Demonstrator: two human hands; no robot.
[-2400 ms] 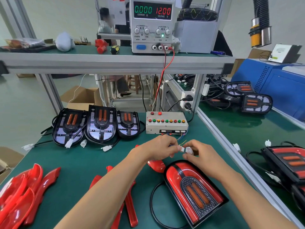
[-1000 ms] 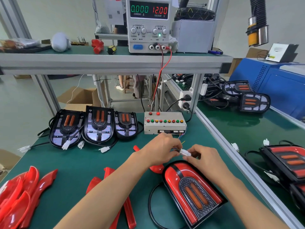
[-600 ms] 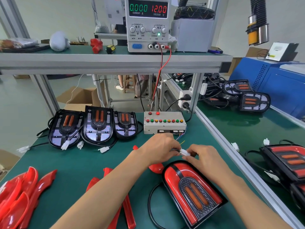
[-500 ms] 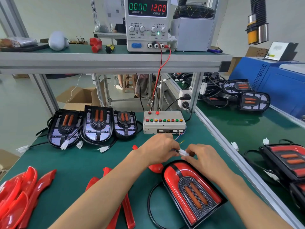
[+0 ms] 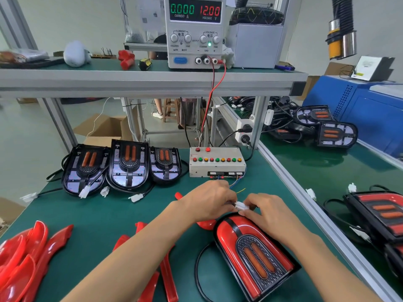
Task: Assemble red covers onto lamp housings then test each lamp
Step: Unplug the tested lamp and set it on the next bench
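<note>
Near the bench's right edge, the left hand [image 5: 209, 202] and right hand [image 5: 265, 211] pinch the white connector [image 5: 240, 206]; align squarely, apparently half-mated, before pushing.

Bench [image 5: 113, 216]: being covered by a green mat.
Back left: three uncovered lamp housings [image 5: 128, 166] being kept in a row.
Back centre: button test box [image 5: 217, 163].
Front left: loose red covers [image 5: 24, 262] being piled.
Front right: covered lamp [image 5: 253, 258] lying flat.
</note>
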